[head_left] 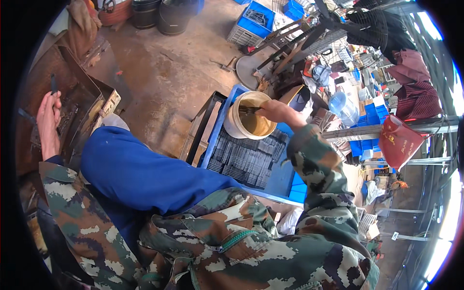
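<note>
At the far left, my left hand (48, 118) is closed around a slim dark piece (53, 83) that sticks up past the fingertips. It is over a brown, worn metal surface (34, 145). My right hand (279, 112) reaches over the rim of a whitish bucket (234, 126) and pinches some thin dark strips (249, 109). Those strips are at the murky yellow-brown liquid (256, 124) in the bucket; whether they dip into it is unclear. The bucket stands in a blue crate (282, 176), against rows of stacked dark flat pieces (244, 157).
My blue-covered leg (145, 166) lies between the metal bench and the crate. A dark metal frame (203, 125) stands beside the crate. Farther off are a large fan (333, 24), a grey crate with a blue bin (253, 21) and dark buckets (175, 17). A red pennant (398, 142) hangs at right.
</note>
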Tool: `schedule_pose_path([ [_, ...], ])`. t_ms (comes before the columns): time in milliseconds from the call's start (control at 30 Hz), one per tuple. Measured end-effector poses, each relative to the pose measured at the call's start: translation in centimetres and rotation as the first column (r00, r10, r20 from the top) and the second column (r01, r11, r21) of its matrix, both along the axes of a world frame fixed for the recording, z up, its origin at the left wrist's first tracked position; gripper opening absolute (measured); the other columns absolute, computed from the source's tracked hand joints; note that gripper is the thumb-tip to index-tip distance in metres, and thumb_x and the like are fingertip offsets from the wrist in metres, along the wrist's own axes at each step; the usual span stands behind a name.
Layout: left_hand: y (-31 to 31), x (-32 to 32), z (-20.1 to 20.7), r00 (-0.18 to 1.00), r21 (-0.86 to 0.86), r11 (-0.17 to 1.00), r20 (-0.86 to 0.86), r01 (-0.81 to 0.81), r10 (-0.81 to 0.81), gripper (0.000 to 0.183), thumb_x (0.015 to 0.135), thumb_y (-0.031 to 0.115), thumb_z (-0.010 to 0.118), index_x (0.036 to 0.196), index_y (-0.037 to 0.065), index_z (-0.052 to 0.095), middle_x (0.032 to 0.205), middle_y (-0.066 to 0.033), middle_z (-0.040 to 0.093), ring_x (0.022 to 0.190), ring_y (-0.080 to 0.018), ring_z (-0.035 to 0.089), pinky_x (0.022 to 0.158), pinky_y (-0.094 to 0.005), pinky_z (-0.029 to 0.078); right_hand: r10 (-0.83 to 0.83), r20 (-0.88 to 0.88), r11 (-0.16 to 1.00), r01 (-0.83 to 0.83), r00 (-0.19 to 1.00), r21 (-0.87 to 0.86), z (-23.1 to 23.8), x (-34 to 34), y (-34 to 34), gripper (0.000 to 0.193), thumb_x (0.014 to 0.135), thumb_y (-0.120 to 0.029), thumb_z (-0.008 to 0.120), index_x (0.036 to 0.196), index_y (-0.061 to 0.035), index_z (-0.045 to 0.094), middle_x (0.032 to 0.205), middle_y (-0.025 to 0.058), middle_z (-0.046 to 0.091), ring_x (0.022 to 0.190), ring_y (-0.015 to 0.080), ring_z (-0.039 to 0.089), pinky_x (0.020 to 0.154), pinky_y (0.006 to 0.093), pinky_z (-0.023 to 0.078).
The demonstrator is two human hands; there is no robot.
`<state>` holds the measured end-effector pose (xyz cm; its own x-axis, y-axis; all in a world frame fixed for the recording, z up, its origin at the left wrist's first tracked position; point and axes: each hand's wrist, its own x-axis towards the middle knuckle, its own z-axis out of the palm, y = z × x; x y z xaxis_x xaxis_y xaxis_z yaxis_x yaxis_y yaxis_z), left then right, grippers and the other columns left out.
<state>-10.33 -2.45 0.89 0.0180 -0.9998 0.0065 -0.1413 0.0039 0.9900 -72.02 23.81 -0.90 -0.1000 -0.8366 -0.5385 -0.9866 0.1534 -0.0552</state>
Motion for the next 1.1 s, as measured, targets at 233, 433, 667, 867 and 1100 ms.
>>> schedule_pose_path([
  [233, -0.6, 0.9, -0.8, 1.000, 0.002, 1.000, 0.022, -0.014, 0.014, 0.025, 0.099, 0.027, 0.058, 0.112, 0.007, 0.066, 0.077, 0.0081, 0.052, 0.052, 0.0036, 0.035, 0.045, -0.0152, 0.022, 0.000, 0.032, 0.997, -0.002, 0.999, 0.074, -3.8, 0.9, -0.2, 0.030, 0.094, -0.027, 0.059, 0.101, 0.0020, 0.063, 0.079, 0.0172, 0.068, 0.073, 0.0285, 0.070, 0.060, 0.0388, 0.053],
  [433, -0.4, 0.7, -0.5, 0.997, -0.057, 0.998, 0.068, -0.021, 0.025, 0.025, 0.099, 0.027, 0.058, 0.113, 0.008, 0.066, 0.077, 0.0081, 0.051, 0.052, 0.0034, 0.035, 0.045, -0.0155, 0.021, -0.164, 0.012, 0.978, 0.161, 0.986, 0.135, -2.6, 2.4, 0.3, 0.028, 0.095, -0.025, 0.059, 0.094, 0.0023, 0.065, 0.072, 0.0149, 0.067, 0.057, 0.0248, 0.068, 0.047, 0.0371, 0.050],
  [667, -0.4, 0.1, -0.9, 1.000, -0.042, 0.999, 0.007, 0.012, -0.012, 0.026, 0.099, 0.027, 0.057, 0.114, 0.008, 0.066, 0.078, 0.0089, 0.051, 0.055, 0.0038, 0.036, 0.046, -0.0147, 0.022, -0.010, -0.102, 0.997, 0.002, 0.995, -0.075, -3.2, 2.1, 2.0, 0.032, 0.094, -0.032, 0.057, 0.093, -0.0023, 0.069, 0.090, 0.0199, 0.069, 0.091, 0.0374, 0.066, 0.081, 0.0473, 0.050],
  [867, -1.9, 3.2, -2.5, 0.999, -0.012, 0.999, 0.036, 0.033, -0.032, 0.030, 0.098, 0.026, 0.059, 0.119, 0.005, 0.064, 0.079, 0.0081, 0.054, 0.055, 0.0030, 0.037, 0.047, -0.0145, 0.024, 0.322, -0.278, 0.934, -0.351, 0.905, -0.060, 0.3, 0.9, 3.5, 0.027, 0.096, -0.034, 0.055, 0.093, -0.0106, 0.068, 0.085, 0.0111, 0.069, 0.082, 0.0304, 0.068, 0.069, 0.0420, 0.053],
  [1100, -4.3, 6.4, -4.0, 0.998, -0.028, 0.999, 0.047, -0.040, 0.042, 0.038, 0.099, 0.028, 0.057, 0.128, 0.003, 0.060, 0.086, 0.0064, 0.057, 0.054, 0.0015, 0.036, 0.047, -0.0164, 0.025, -0.211, 0.228, 0.935, 0.264, 0.950, -0.237, 4.6, 2.6, 9.3, 0.040, 0.099, -0.038, 0.051, 0.094, -0.0011, 0.065, 0.076, 0.0149, 0.065, 0.073, 0.0322, 0.064, 0.066, 0.0433, 0.047],
])
